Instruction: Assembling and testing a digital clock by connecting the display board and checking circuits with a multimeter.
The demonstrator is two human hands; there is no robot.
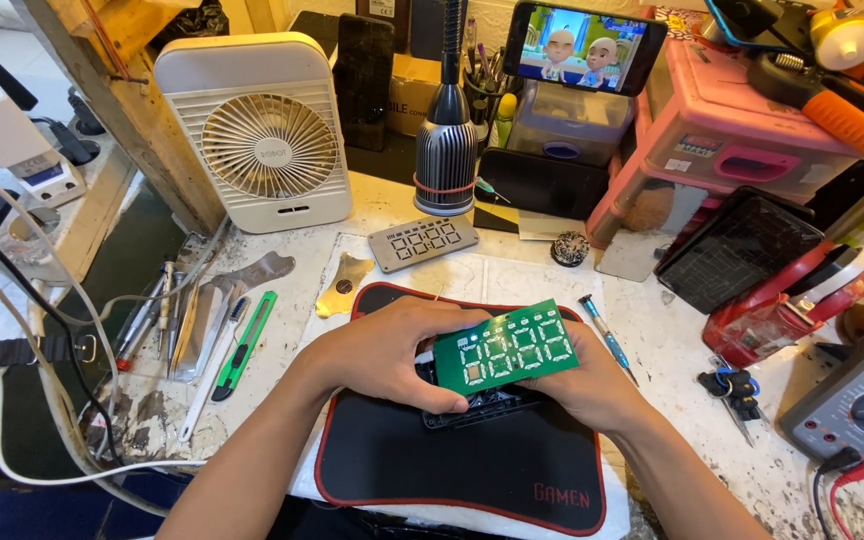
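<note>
1. Currently held mid-frame: green display board (505, 349), tilted over a dark casing (482, 403) on the black mat (472, 470).
2. Pinched at nine by left hand (382, 350) fingers, at three by right hand (592, 385).
3. Might slip, strain hidden wiring, or strike the screwdriver (604, 333) at two.

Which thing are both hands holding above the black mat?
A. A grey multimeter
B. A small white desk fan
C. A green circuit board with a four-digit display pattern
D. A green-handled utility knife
C: the left hand and the right hand hold the green circuit board at its two ends, above the black mat and a dark part beneath it.
</note>
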